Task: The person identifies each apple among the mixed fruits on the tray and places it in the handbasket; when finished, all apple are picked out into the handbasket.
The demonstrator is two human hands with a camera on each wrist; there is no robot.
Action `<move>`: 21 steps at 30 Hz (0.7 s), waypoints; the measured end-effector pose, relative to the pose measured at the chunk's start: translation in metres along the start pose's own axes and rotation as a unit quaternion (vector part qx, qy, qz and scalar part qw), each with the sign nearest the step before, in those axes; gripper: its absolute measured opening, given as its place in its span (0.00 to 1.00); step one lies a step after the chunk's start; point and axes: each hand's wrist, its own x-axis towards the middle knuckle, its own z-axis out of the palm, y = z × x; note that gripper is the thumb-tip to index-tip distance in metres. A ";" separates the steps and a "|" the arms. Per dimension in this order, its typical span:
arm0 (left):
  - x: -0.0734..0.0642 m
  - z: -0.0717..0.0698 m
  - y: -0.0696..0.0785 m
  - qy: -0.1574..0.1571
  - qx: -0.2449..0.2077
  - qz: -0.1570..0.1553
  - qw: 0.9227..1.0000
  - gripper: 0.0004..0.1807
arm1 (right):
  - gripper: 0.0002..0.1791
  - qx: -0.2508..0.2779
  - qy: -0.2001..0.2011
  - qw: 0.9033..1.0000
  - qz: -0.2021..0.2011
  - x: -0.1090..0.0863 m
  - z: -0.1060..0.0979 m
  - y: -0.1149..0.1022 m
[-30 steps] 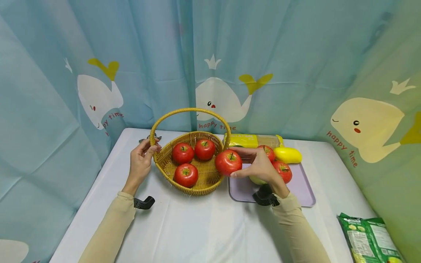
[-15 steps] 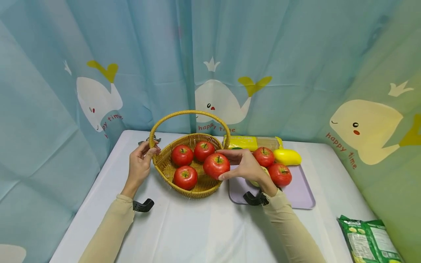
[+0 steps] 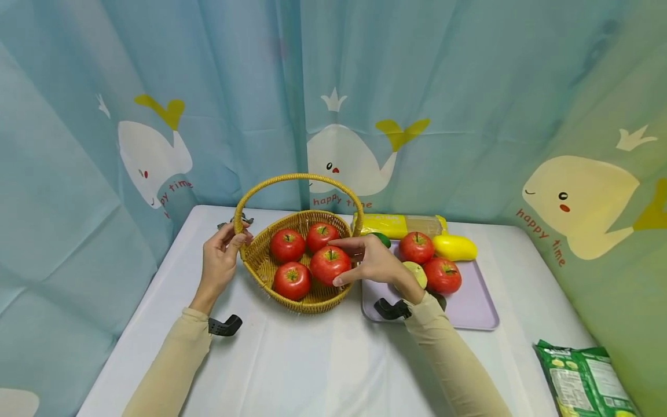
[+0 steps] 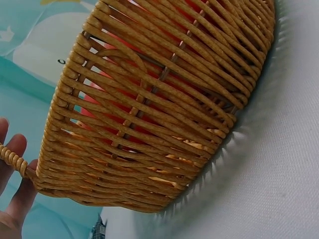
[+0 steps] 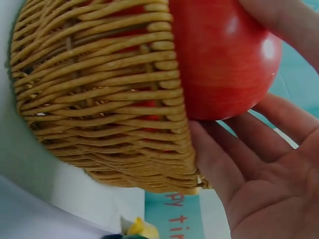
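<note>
While our left hand grips the left foot of the looped handle with thumb and fingers, our right hand holds a red apple, thumb on the near side and fingers round the far side.

We see that apple within the rim of the wicker basket, over its right half. It lies directly left of the right hand, which comes in across the rim's right end and is much the nearer; the left hand is away at the opposite end. The basket's long axis runs roughly left to right, and the handle spans it.

As we judge it, everything turns on the apple's height against the rim and the space beneath. In the right wrist view its lower part is hidden behind the wall, so we cannot tell whether it touches the basket floor. Three other apples sit to its left and behind; whether it touches them is unclear to us.

Beyond the right forearm we have a lilac tray, with two more apples, a yellow-green fruit and a mango-like yellow fruit.
</note>
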 end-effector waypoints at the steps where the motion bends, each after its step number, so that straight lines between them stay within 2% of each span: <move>1: 0.000 0.000 0.000 0.000 0.000 0.000 1.000 0.13 | 0.43 -0.005 -0.004 1.000 -0.002 0.001 0.000 -0.001; 14: -0.001 0.001 0.002 0.002 0.004 -0.003 1.000 0.12 | 0.42 -0.069 -0.027 0.997 -0.012 0.007 -0.001 -0.009; 21: 0.000 0.000 0.002 0.000 0.001 -0.001 1.000 0.14 | 0.46 -0.138 -0.032 0.990 -0.010 0.012 0.002 -0.018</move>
